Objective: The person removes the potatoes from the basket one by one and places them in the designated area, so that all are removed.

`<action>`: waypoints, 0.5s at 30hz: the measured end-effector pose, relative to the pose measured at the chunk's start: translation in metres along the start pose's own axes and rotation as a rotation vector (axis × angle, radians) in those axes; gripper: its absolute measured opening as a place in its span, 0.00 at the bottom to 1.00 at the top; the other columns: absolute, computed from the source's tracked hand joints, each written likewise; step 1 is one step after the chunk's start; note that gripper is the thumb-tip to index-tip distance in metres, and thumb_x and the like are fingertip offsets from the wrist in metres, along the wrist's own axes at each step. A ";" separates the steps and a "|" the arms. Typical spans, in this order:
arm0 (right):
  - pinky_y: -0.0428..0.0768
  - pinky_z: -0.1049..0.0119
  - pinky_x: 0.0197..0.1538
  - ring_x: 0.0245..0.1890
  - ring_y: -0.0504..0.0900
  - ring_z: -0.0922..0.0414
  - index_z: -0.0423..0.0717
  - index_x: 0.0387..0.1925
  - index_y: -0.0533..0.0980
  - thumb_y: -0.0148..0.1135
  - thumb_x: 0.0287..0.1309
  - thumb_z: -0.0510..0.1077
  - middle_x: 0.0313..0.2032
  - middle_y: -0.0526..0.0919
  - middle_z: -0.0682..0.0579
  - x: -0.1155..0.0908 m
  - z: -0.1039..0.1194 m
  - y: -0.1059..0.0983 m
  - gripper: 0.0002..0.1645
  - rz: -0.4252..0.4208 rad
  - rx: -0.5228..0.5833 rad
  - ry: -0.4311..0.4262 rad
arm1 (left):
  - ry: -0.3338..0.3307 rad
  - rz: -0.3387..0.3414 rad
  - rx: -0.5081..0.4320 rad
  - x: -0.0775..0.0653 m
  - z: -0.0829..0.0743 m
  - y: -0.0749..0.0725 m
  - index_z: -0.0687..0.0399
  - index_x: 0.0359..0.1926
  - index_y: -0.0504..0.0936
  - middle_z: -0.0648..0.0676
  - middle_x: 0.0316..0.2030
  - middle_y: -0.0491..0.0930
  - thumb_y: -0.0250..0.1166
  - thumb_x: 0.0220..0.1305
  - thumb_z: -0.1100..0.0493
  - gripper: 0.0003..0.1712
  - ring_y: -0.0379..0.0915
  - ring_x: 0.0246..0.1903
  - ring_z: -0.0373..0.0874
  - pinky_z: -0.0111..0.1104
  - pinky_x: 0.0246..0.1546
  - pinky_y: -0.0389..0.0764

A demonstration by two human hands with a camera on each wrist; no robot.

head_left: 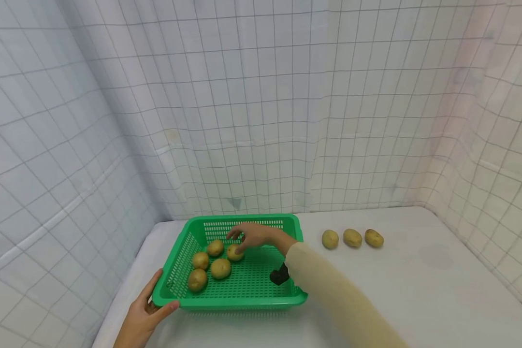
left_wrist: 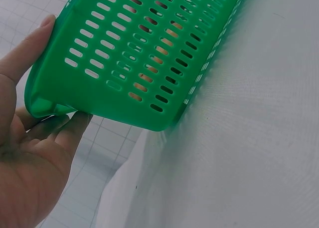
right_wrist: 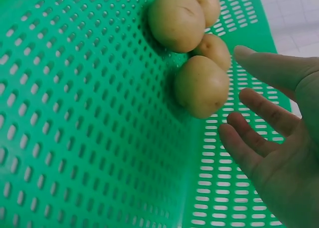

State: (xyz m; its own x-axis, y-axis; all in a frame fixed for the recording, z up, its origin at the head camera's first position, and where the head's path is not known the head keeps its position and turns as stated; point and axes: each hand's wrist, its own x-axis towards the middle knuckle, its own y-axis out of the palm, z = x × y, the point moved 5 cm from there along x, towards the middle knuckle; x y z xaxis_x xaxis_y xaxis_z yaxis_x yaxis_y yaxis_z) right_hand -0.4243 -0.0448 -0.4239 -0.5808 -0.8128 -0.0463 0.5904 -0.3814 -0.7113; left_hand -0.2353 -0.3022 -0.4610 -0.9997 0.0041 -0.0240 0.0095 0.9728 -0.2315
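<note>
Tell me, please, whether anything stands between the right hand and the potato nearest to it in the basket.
Nothing visible does: the right wrist view shows a clear gap between the right hand and the nearest potato. Neither the basket's rim nor any of the other potatoes lies in between.

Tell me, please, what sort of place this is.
Probably a small enclosed work booth: grid-patterned sheets hang on three sides, a white table stands between them, and on it a green basket holds potatoes.
</note>
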 end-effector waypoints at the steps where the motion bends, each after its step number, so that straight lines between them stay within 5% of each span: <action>1: 0.78 0.64 0.58 0.64 0.74 0.46 0.39 0.69 0.73 0.69 0.68 0.39 0.65 0.76 0.41 0.002 0.000 0.002 0.31 0.004 -0.005 -0.002 | -0.006 -0.001 0.000 0.000 0.000 -0.001 0.49 0.84 0.38 0.64 0.80 0.36 0.68 0.73 0.60 0.55 0.65 0.56 0.20 0.25 0.50 0.79; 15: 0.73 0.67 0.62 0.64 0.73 0.53 0.44 0.65 0.78 0.68 0.67 0.35 0.64 0.77 0.51 0.013 -0.013 0.017 0.26 0.056 -0.081 0.050 | 0.008 0.019 0.001 0.001 0.001 0.001 0.52 0.84 0.36 0.66 0.80 0.36 0.67 0.73 0.60 0.56 0.64 0.55 0.17 0.24 0.51 0.78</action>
State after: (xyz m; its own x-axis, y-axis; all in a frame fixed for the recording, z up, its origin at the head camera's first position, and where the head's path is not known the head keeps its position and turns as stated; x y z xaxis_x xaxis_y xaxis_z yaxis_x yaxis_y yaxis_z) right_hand -0.4290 -0.0562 -0.4452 -0.5767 -0.8080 -0.1211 0.5764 -0.2973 -0.7612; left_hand -0.2361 -0.3020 -0.4624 -0.9995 0.0239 -0.0210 0.0281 0.9723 -0.2319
